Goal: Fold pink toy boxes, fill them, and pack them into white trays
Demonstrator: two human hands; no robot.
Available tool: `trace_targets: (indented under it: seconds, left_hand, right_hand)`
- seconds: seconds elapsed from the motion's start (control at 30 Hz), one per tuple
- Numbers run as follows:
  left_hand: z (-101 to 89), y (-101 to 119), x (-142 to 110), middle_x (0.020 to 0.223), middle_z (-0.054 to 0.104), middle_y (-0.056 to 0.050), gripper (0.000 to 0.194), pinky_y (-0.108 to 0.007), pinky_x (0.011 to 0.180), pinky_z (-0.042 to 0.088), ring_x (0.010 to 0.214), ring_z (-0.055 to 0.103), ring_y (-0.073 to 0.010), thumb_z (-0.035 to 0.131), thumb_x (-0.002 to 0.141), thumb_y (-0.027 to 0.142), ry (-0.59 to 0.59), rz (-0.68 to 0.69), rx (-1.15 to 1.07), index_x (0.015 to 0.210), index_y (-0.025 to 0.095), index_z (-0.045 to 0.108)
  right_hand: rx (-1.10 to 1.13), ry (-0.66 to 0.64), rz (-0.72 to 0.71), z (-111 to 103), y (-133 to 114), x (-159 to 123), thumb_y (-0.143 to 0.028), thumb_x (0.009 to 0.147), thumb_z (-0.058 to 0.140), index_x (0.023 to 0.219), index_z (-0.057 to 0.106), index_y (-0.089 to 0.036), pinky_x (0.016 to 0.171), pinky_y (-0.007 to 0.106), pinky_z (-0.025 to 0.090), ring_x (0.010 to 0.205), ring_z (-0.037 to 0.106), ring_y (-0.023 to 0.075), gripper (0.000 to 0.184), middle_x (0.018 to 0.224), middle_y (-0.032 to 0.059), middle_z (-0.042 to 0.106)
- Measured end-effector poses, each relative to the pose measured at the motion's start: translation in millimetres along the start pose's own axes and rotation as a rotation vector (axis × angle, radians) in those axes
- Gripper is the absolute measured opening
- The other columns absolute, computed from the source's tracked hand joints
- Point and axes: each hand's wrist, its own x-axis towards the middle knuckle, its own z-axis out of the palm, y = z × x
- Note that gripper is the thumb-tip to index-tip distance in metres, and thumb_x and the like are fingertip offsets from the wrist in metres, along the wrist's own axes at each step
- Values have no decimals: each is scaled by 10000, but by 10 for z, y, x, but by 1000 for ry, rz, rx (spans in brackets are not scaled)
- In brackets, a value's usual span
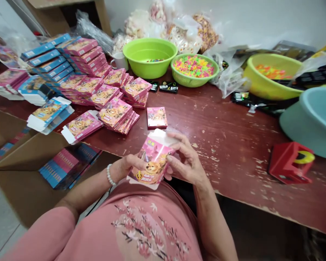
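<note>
A pink cardboard box [153, 154] printed with a golden dog is held up over the table's front edge, its end flaps standing open. My left hand [132, 163] grips it from the left, thumb on the front face. From the right, my right hand [183, 156] pinches its side and upper end; what lies behind the box is hidden. Just beyond it, one pink box [157, 117] lies flat on the table. Left of that, a small pile of pink boxes [115, 112] leans beside unfilled-looking pink cartons [83, 125] and blue cartons [50, 112] with open flaps.
Stacked blue boxes [47, 59] and pink boxes [83, 54] fill the back left. Green basins [149, 65], a yellow basin [271, 85] and a blue basin [312, 119] line the back and right. A red tape dispenser [285, 163] stands at right; a carton [27, 174] sits below left.
</note>
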Motion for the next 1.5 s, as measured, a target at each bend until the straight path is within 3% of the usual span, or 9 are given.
trace_targets:
  seconds: [0.13, 0.33, 0.6, 0.73, 0.87, 0.97, 1.1, 1.27, 1.5]
  left_hand:
    - [33, 7, 98, 1049, 801, -165, 573, -395, 806, 643, 955, 782, -323, 911, 624, 319, 225, 123, 128, 1154, 161, 759]
    - [-40, -155, 272, 1010, 812, -101, 437, -378, 825, 641, 854, 768, -237, 912, 707, 398, 592, 255, 373, 1041, 144, 790]
    - [-154, -436, 295, 1066, 769, -79, 554, -317, 792, 612, 911, 743, -206, 828, 830, 464, 738, 336, 622, 1254, 169, 625]
    - [-108, -461, 213, 1224, 727, -103, 846, -340, 885, 609, 1040, 739, -211, 776, 881, 349, 680, 429, 695, 1575, 244, 304]
    - [-104, -385, 118, 1242, 732, -99, 589, -341, 879, 606, 1068, 733, -228, 731, 921, 372, 541, 312, 764, 1445, 235, 498]
    - [-153, -297, 116, 1063, 752, -53, 324, -298, 814, 572, 934, 716, -188, 635, 988, 442, 491, 259, 847, 1210, 207, 649]
    - [-225, -297, 272, 980, 742, -46, 272, -293, 854, 536, 915, 687, -177, 571, 1014, 413, 486, 325, 954, 1010, 187, 721]
    - [-242, -397, 450, 1103, 756, -65, 454, -272, 805, 554, 933, 725, -175, 675, 952, 324, 517, 403, 776, 1382, 212, 583]
    - [-237, -204, 351, 1023, 775, -68, 189, -296, 862, 539, 936, 714, -173, 677, 987, 349, 312, 436, 1092, 1025, 199, 786]
  right_hand:
    - [268, 78, 143, 127, 196, -59, -490, 874, 802, 1472, 524, -363, 1015, 455, 607, 1241, 662, 264, 671, 1570, 75, 522]
    - [243, 251, 323, 271, 431, -216, -542, 924, 722, 1110, 722, -242, 861, 413, 634, 939, 743, 262, 353, 1055, 54, 789]
    - [191, 302, 315, 213, 477, -505, -519, 1019, 590, 1570, 313, -292, 1017, 411, 603, 1318, 635, 255, 658, 1540, 130, 554]
    - [189, 342, 313, 255, 473, -611, -501, 1020, 602, 1467, 348, -291, 999, 415, 606, 1216, 687, 238, 555, 1374, 124, 660]
    - [130, 370, 273, 273, 553, -673, -480, 990, 658, 1293, 500, -286, 995, 367, 580, 1185, 679, 216, 392, 1316, 85, 678]
    - [-1, 368, 303, 198, 616, -712, -504, 986, 651, 1168, 583, -279, 763, 310, 574, 868, 692, 190, 297, 1002, 22, 727]
    - [-139, 416, 291, 63, 644, -717, -507, 958, 673, 799, 638, -231, 757, 315, 529, 821, 660, 190, 320, 914, 34, 716]
    - [-46, 560, 283, 15, 666, -747, -448, 876, 776, 981, 678, -255, 728, 318, 545, 772, 653, 187, 240, 870, 13, 697]
    - [-243, 261, 163, -133, 602, -857, -393, 955, 720, 892, 729, -249, 834, 363, 545, 894, 702, 214, 157, 956, 48, 749]
